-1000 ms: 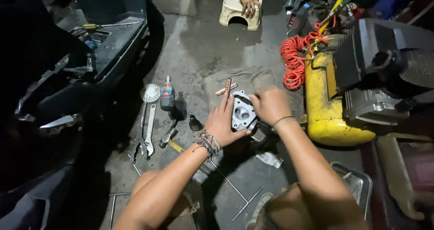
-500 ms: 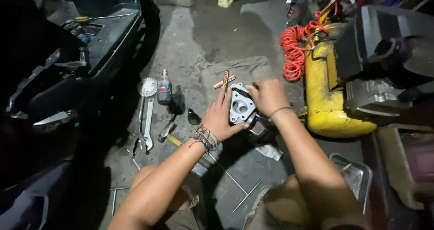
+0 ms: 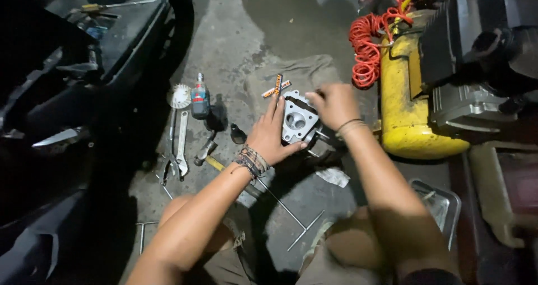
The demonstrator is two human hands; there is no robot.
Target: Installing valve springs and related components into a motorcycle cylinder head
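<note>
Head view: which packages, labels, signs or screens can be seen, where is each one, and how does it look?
Small bottle: upright on the floor left of both hands, red and blue label, pale cap.
Two crossed strips: orange with dark print, on the grey cloth above the left hand.
No signs or screens.

We see a small repair workshop, prob. for motorbikes, w/ work done direct on a stained concrete floor [image 3: 235, 33]. A yellow air compressor [image 3: 406, 94] w/ coiled red hose [image 3: 364, 44] stands at the right. Hand tools lie around: wrenches [image 3: 178, 142], a hammer [image 3: 206, 150], a screwdriver [image 3: 112, 6], long T-handle rods [image 3: 291, 220]. A metal engine part [image 3: 300, 122] rests on a rag [image 3: 302, 75]. Dark vehicle bodywork [image 3: 84, 77] fills the left side, and a metal tray [image 3: 440, 204] sits low right.
</note>
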